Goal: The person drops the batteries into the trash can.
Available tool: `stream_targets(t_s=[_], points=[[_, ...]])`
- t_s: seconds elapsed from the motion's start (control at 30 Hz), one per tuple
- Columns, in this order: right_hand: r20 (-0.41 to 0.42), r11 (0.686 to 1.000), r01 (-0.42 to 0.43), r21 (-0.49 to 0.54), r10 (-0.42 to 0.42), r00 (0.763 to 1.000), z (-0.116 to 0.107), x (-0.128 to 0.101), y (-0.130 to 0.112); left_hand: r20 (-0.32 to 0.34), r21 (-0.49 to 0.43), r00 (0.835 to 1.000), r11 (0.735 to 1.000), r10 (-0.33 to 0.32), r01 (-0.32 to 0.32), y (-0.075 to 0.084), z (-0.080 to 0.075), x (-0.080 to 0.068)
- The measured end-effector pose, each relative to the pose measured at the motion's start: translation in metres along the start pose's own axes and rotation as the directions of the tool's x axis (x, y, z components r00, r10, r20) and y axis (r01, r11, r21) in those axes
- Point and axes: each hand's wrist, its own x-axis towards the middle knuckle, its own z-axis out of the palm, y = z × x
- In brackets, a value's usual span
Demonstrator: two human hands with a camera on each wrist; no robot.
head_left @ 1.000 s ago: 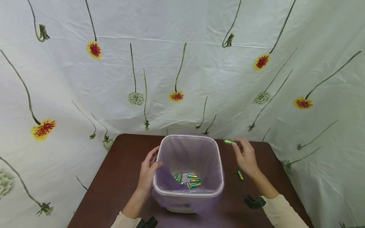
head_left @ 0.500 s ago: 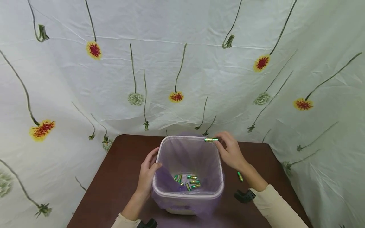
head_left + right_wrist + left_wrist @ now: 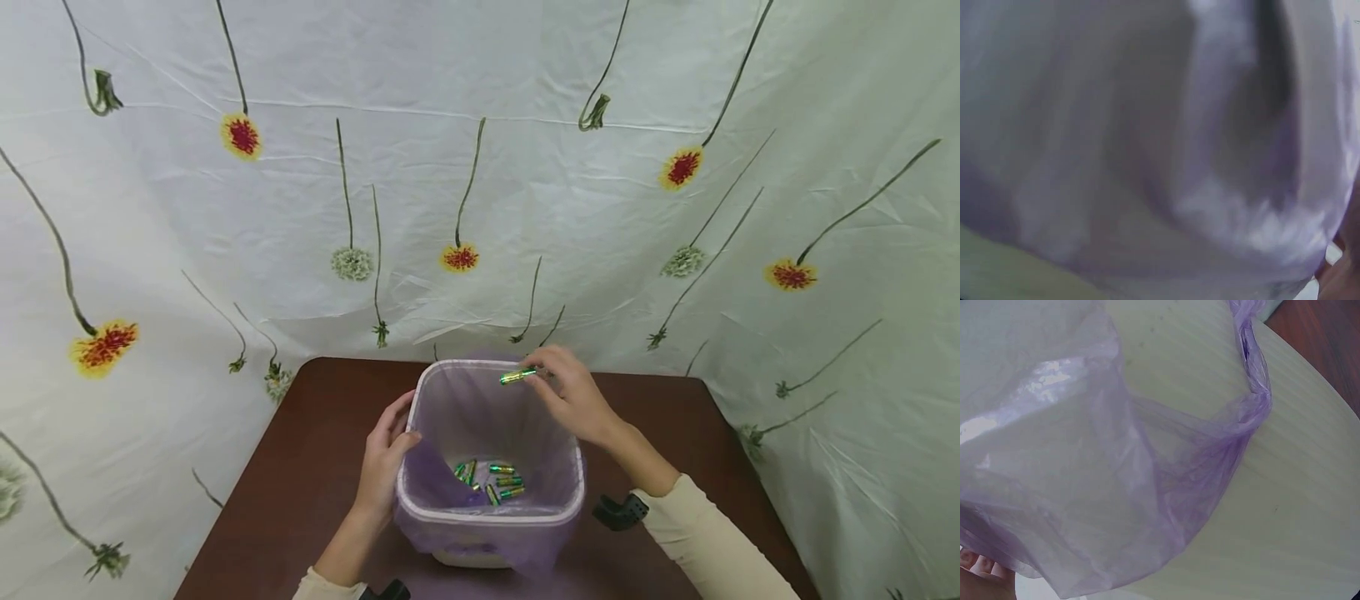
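Observation:
A white bin (image 3: 491,518) with a rounded square rim stands on the table, lined with a thin purple plastic bag (image 3: 525,546) folded over its rim. My left hand (image 3: 384,462) grips the bin's left rim, thumb on top and fingers down the outside. Above the opening, near the back right of the rim, my right hand (image 3: 576,402) pinches a green-and-gold battery (image 3: 514,377) between thumb and fingertips. Several similar batteries (image 3: 508,481) lie on the bin's bottom. In the left wrist view the bag (image 3: 1104,506) drapes over the pale bin wall, with fingertips (image 3: 988,565) at the lower left.
The dark brown table (image 3: 300,450) extends on both sides of the bin. A pale cloth (image 3: 420,183) printed with flowers hangs behind and around it. A black wrist mount (image 3: 621,512) sits at the right cuff. Purple plastic, blurred, fills most of the right wrist view.
My right hand has carried the battery leftward from beyond the bin's right side to over its opening. The loose battery on the table is now hidden behind the right forearm. The left hand keeps its grip.

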Motion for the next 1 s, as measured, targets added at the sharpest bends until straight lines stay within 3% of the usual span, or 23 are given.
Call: stream_targets(t_s=[0.17, 0.4, 1.0], points=[[0.054, 0.996, -0.072, -0.044, 0.074, 0.996, -0.001, 0.000, -0.001, -0.003, -0.008, 1.000, 1.000, 0.001, -0.001, -0.001, 0.000, -0.002], [0.067, 0.993, -0.105, -0.048, 0.108, 0.992, -0.006, -0.003, 0.003, 0.002, -0.019, 1.000, 1.000, 0.013, -0.013, -0.003, 0.000, -0.001], [0.002, 0.988, -0.136, -0.079, 0.137, 0.991, -0.031, -0.025, 0.019, 0.001, -0.014, 1.000, 1.000, 0.010, -0.010, -0.003, 0.000, 0.000]])
